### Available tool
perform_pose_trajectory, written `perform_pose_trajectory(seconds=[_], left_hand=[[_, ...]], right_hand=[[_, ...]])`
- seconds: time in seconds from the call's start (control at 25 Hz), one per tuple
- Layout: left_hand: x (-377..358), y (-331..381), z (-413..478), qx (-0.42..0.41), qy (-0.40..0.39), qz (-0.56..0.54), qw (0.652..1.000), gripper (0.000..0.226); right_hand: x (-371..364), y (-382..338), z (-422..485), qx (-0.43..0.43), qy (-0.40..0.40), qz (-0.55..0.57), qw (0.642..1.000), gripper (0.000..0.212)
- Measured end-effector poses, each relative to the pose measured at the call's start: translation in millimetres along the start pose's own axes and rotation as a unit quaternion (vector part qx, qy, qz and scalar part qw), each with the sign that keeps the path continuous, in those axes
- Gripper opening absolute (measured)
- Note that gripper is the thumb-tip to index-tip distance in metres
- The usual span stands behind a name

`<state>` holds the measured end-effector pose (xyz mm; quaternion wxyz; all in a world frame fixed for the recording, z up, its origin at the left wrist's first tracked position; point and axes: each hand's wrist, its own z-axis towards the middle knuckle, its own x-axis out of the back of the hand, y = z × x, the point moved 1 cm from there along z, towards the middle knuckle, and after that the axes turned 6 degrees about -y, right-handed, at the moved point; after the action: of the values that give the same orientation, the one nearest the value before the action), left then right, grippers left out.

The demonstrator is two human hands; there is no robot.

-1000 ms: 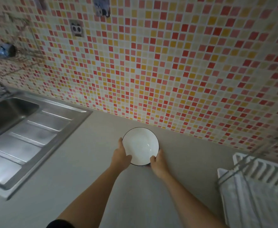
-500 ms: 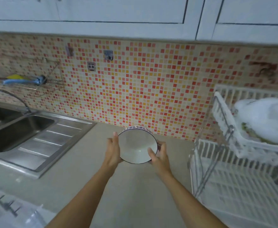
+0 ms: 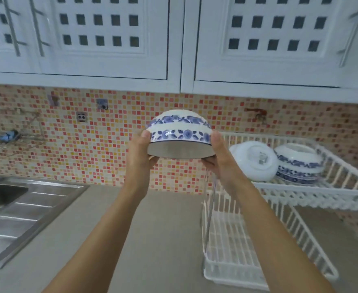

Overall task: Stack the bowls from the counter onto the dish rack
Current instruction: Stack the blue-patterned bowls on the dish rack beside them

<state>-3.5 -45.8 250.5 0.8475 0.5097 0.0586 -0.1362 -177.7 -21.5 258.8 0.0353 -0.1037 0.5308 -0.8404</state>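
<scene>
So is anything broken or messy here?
Nothing looks broken or spilled. The blue-flowered white bowl is upside down between the left hand and right hand, like the patterned bowls already on the white dish rack's upper shelf.

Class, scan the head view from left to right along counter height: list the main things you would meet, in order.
Sink → left hand → held bowl → right hand → white lid → stacked bowls.

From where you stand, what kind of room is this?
Most likely a home kitchen. A steel sink with a draining board is set into the counter, a white dish rack holds upturned bowls, and wall cupboards hang above a tiled wall.
</scene>
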Motion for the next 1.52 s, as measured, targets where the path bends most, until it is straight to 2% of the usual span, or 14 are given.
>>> perform_pose_trajectory(seconds=[0.04, 0.12, 0.28, 0.4, 0.48, 0.56, 0.72, 0.8, 0.96, 1.04, 1.12, 1.32, 1.52], left_hand=[[-21, 7, 2, -0.012, -0.035, 0.009, 0.999, 0.062], [-63, 11, 7, -0.020, -0.108, 0.043, 0.993, 0.086], [-154, 14, 18, -0.058, -0.218, 0.183, 0.957, 0.097], [-222, -3, 25, -0.034, -0.273, 0.274, 0.922, 0.103], [-257, -21, 31, -0.029, -0.310, 0.309, 0.899, 0.104], [-283, -39, 38, -0.046, -0.330, 0.341, 0.879, 0.113], [-319, -87, 54, -0.076, -0.330, 0.453, 0.825, 0.137], [-329, -109, 57, -0.066, -0.320, 0.491, 0.807, 0.141], [-339, -137, 49, -0.048, -0.288, 0.545, 0.786, 0.136], [-343, -145, 44, -0.054, -0.279, 0.551, 0.784, 0.132], [-343, -150, 43, -0.050, -0.278, 0.555, 0.782, 0.131], [-344, -150, 41, -0.052, -0.283, 0.563, 0.775, 0.130], [-344, -152, 41, -0.001, -0.293, 0.567, 0.770, 0.135]], right_hand=[[22, -14, -7, 0.006, -0.002, -0.021, 1.000, 0.109], [73, -34, -21, 0.020, 0.006, -0.070, 0.997, 0.105], [173, -53, -56, 0.064, 0.053, -0.148, 0.986, 0.089], [250, -53, -80, 0.089, 0.062, -0.210, 0.972, 0.108], [298, -44, -90, 0.062, 0.059, -0.252, 0.964, 0.126], [332, -33, -92, 0.020, 0.030, -0.328, 0.944, 0.135], [366, -3, -78, -0.012, -0.037, -0.433, 0.901, 0.123], [376, 14, -67, -0.010, -0.042, -0.466, 0.884, 0.129], [382, 36, -64, -0.023, -0.058, -0.515, 0.855, 0.127], [384, 44, -65, -0.025, -0.069, -0.550, 0.832, 0.133], [386, 50, -63, -0.061, -0.086, -0.588, 0.802, 0.142], [389, 57, -62, -0.051, -0.087, -0.584, 0.805, 0.144], [387, 57, -61, -0.052, -0.091, -0.593, 0.798, 0.146]])
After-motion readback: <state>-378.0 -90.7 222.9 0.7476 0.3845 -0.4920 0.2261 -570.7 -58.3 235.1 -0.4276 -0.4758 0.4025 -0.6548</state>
